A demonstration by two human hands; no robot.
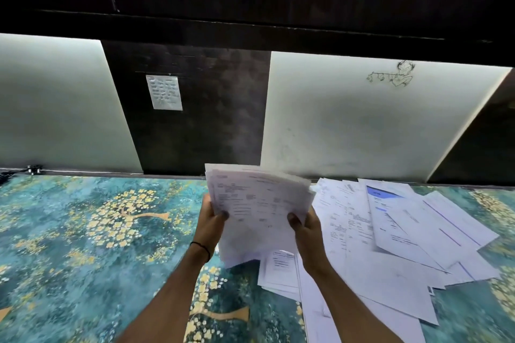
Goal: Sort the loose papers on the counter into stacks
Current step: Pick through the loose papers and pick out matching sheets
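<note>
We can read no text. The bundle of white printed sheets (259, 203) at 6 o'clock carries print too blurred to make out. The small white handwritten note (164, 92) on the dark panel (211, 120) at 10 o'clock is illegible, and so is the black line scribble (390, 76) on the white back panel (362, 125) at 2 o'clock.

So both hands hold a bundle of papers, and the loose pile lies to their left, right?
No: the head view shows the loose pile to their right. The left hand and right hand do hold the bundle of papers.
</note>
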